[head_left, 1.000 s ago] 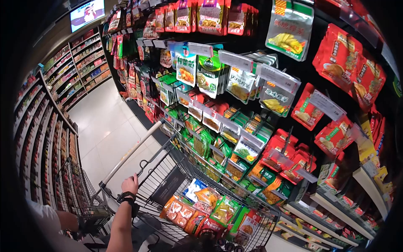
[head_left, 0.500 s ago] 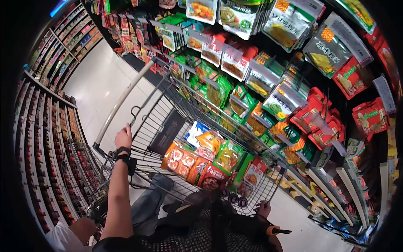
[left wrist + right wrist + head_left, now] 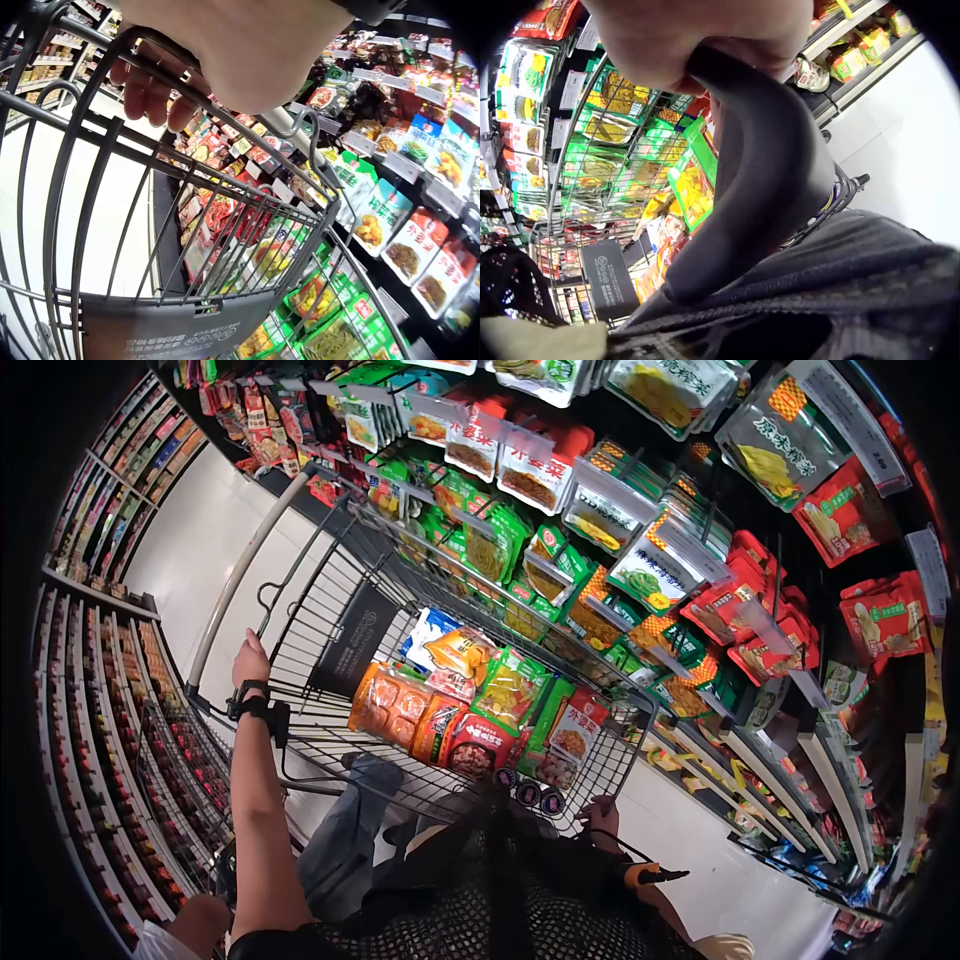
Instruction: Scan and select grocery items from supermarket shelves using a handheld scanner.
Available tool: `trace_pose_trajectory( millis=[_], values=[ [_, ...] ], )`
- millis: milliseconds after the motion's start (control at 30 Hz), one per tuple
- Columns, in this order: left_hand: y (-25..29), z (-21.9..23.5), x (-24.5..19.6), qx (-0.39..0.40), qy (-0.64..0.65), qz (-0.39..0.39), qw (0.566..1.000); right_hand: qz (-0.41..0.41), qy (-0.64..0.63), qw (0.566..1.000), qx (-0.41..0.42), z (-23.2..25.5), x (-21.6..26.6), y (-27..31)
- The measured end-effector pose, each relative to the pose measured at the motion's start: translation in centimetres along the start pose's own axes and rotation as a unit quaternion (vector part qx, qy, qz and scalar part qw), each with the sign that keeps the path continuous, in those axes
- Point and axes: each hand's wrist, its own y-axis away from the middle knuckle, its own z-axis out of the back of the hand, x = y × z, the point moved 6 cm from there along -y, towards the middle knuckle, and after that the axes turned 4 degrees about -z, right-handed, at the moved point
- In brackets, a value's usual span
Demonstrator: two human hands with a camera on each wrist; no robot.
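Observation:
My left hand [image 3: 250, 662] is on the wire shopping cart [image 3: 205, 630] near its handle end. In the left wrist view, the fingers [image 3: 154, 101] curl over a dark bar of the cart. Low in the head view, my right hand [image 3: 600, 817] is beside the cart's near corner. The right wrist view shows that hand gripping one end of a thick black curved handle [image 3: 780, 150]; I cannot tell what it belongs to. Inside the cart lie a tray of round orange items [image 3: 390, 705], a green-edged packet [image 3: 507, 688] and several other food packets.
Hanging food packets [image 3: 545, 465] line the rack along the cart's far side. Stocked shelves [image 3: 95, 720] stand at left, with another wire cart [image 3: 180, 760] before them. Pale floor [image 3: 195, 525] stretches ahead. Another person's arm [image 3: 200, 925] shows at the lower left.
The head view has tilted down, bringing my right hand and legs into sight. Over the last half second the cart has shifted left in view, my left hand staying on it.

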Motion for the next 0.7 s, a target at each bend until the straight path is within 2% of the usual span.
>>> trace_pose_trajectory(
  millis=[67, 100, 200, 233, 367, 467, 533, 633, 700],
  values=[
    [-0.7, -0.2, 0.4, -0.002, -0.026, 0.02, 0.999, 0.05, 0.001, 0.996, 0.074, -0.7, 0.6, 0.4],
    [-1.3, -0.5, 0.8, 0.005, -0.039, 0.042, 0.998, 0.049, -0.004, 0.996, 0.069, -0.7, 0.6, 0.5],
    [-2.1, -0.4, 0.7, 0.011, -0.048, 0.042, 0.998, 0.035, -0.02, 0.992, 0.12, -1.8, 1.6, 0.6],
    [-2.4, -0.3, 0.7, 0.009, -0.054, 0.043, 0.998, 0.035, 0.01, 0.991, 0.13, -2.2, 1.5, 0.2],
    [-4.1, 0.2, 1.2, 0.002, -0.056, 0.044, 0.997, 0.009, 0.037, 0.991, 0.131, -4.2, 1.7, -0.2],
    [-5.8, 0.7, 1.5, -0.003, -0.046, 0.04, 0.998, 0.024, 0.05, 0.989, 0.137, -6.3, 2.7, -0.1],
    [-7.2, 0.7, 2.0, -0.002, -0.035, 0.041, 0.999, 0.01, 0.035, 0.992, 0.121, -7.8, 2.3, -0.8],
    [-9.4, 0.9, 2.8, -0.027, -0.011, 0.037, 0.999, 0.025, -0.03, 0.988, 0.15, -10.5, 2.7, -1.3],
    [-10.5, 1.4, 2.9, -0.036, 0.003, 0.039, 0.999, 0.02, -0.027, 0.989, 0.147, -12.0, 3.3, -1.4]
  ],
)
